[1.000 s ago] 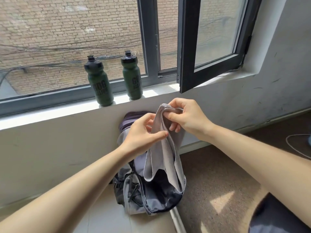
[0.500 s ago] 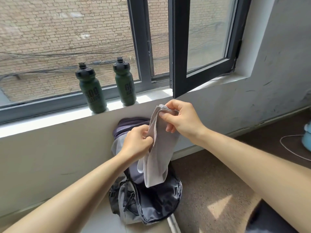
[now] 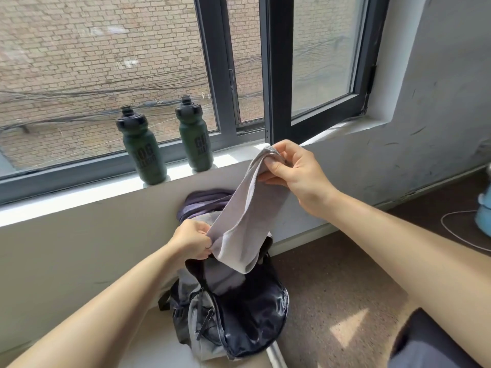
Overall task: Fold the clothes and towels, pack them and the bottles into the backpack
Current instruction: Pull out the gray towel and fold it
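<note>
Towel hangs stretched between my two hands, a long narrow grey strip held in the air in front of the wall. Its long axis runs on a slant. The top end is up by the sill, pinched between the thumb and fingers of my right hand. The lower part drops down and to the left, where my left hand grips one edge in curled fingers. A short tail of cloth hangs loose below that grip.

Straight under the tail is the backpack, which stands on the floor and leans against the wall, its mouth gaping up at me. My left hand is the nearer one to that opening, just above its back rim. My right hand is high and well apart from it.

I judge the strip is too long to go in as it is. The top end has to come down towards the low end to halve it, and then it goes down into the mouth.

On the sill, up and to the left of the bag, the left bottle and right bottle stand upright and apart, not yet packed.
</note>
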Motion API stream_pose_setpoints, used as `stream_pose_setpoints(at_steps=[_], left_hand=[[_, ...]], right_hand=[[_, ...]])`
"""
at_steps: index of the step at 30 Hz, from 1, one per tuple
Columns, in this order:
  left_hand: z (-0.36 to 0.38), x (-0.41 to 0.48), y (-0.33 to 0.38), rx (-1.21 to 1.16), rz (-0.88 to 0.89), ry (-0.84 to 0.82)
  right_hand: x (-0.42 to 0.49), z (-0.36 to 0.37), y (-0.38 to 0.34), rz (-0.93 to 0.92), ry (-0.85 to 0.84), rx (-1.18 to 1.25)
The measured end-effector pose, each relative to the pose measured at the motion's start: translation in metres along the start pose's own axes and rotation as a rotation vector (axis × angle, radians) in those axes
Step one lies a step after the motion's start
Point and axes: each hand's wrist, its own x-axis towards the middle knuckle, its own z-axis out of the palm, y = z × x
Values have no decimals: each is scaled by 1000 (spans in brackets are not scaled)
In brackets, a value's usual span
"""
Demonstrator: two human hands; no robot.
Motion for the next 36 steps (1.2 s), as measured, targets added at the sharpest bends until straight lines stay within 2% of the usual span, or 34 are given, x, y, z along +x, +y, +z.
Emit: stream_pose_setpoints(at_steps=[3,5,8,10,14,21,25,28,31,33,36], left_hand=[[-5,-4,-11,88,-43,-191],[-7,-4,-14,229,46,-276],[-1,-10,-6,578,253,-183],[9,-19,0,649,334,-101],[41,-37,6,730,460,-86],[82,-48,7,521,491,125],[98,-57,14,233,494,141],[107,-62,17,131,627,146],[115,-65,19,440,821,190],[119,-70,24,653,782,193],[119,-71,23,788,700,216]], right_hand=[[4,-7,1,-51,60,-60],[5,-12,3,-67,79,-100],[6,-19,8,-17,83,-137],[8,-21,6,55,83,-100],[12,-24,-3,162,133,111],[13,-35,-1,290,181,400],[12,-34,-4,286,168,415],[11,-32,-5,273,153,402],[11,-31,-4,251,141,358],[11,-31,-3,231,130,325],[10,-28,-5,194,133,269]])
